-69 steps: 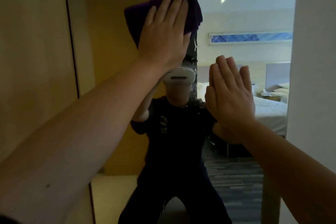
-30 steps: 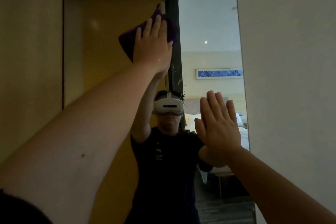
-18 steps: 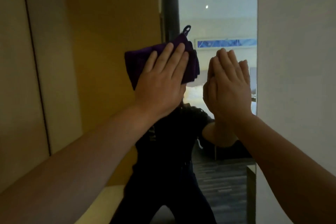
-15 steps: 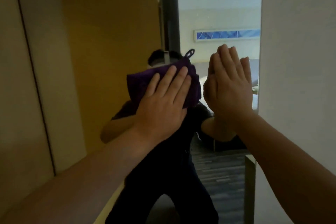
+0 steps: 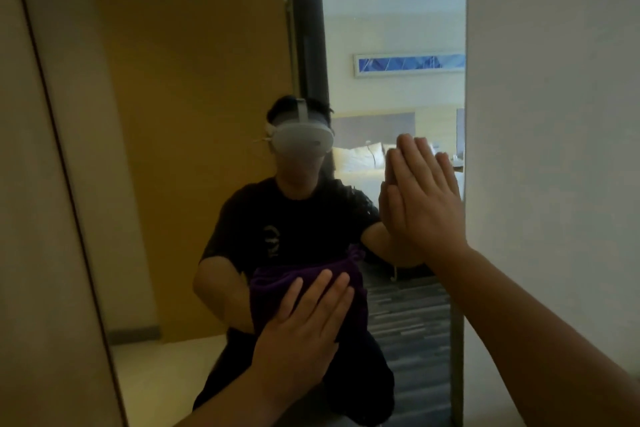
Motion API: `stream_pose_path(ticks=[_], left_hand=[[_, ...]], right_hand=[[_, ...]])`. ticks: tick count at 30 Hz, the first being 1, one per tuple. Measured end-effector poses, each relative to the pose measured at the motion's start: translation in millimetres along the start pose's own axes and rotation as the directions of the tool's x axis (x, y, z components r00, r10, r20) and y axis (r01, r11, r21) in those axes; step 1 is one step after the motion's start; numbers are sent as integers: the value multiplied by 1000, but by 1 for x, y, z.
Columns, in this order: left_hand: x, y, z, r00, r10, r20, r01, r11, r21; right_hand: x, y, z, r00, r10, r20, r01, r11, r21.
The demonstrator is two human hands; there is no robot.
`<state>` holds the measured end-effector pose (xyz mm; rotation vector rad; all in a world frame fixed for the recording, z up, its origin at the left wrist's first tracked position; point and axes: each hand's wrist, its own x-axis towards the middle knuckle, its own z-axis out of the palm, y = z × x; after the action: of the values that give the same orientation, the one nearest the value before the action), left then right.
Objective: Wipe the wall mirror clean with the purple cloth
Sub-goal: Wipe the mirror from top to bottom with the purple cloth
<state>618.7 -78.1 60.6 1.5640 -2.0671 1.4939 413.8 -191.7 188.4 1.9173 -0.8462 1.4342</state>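
Note:
The tall wall mirror [image 5: 194,87] fills the middle of the view and reflects a person in a dark shirt and a bedroom. My left hand [image 5: 304,333] lies flat on the purple cloth [image 5: 277,282] and presses it against the lower part of the glass. Only the cloth's upper edge and left side show past my fingers. My right hand [image 5: 420,199] rests flat on the glass near the mirror's right edge, fingers together and pointing up, with nothing in it.
A beige panel [image 5: 41,218] with a dark vertical seam borders the mirror on the left. A white wall [image 5: 554,114] stands out along the mirror's right edge, close to my right forearm.
My left hand has slid the purple cloth down the glass, from near the mirror's top to its lower part. My right hand has stayed flat on the glass by the right edge.

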Motion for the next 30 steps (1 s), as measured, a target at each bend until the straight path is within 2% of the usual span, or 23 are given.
stream_pose_path(ticks=[3, 7, 11, 15, 20, 22, 26, 30], left_hand=[[47, -36, -32, 989, -121, -87, 115, 991, -73], [166, -115, -101, 914, -291, -283, 282, 957, -74], [275, -177, -166, 842, -436, -318, 422, 899, -115], [327, -196, -187, 838, -429, -336, 438, 898, -54], [278, -156, -146, 886, -232, -402, 251, 968, -6], [243, -132, -126, 898, -211, -386, 229, 973, 3], [173, -83, -87, 935, -182, -304, 194, 981, 11], [86, -11, -31, 987, -5, -160, 14, 998, 57]], right_hand=[[-6, 10, -5, 1000, -1, -14, 1, 999, -49], [-8, 16, 0, 999, -1, 39, 5, 995, -99], [-9, 21, 6, 999, -37, -27, 35, 995, -88], [-10, 26, 12, 992, -77, -99, 72, 996, -55], [-9, 25, 11, 993, -60, -100, 57, 998, -27], [-10, 24, 10, 994, -44, -98, 43, 999, -7], [-11, 24, 10, 993, -36, -108, 39, 999, 26], [-11, 28, 11, 992, -63, -106, 64, 998, 9]])
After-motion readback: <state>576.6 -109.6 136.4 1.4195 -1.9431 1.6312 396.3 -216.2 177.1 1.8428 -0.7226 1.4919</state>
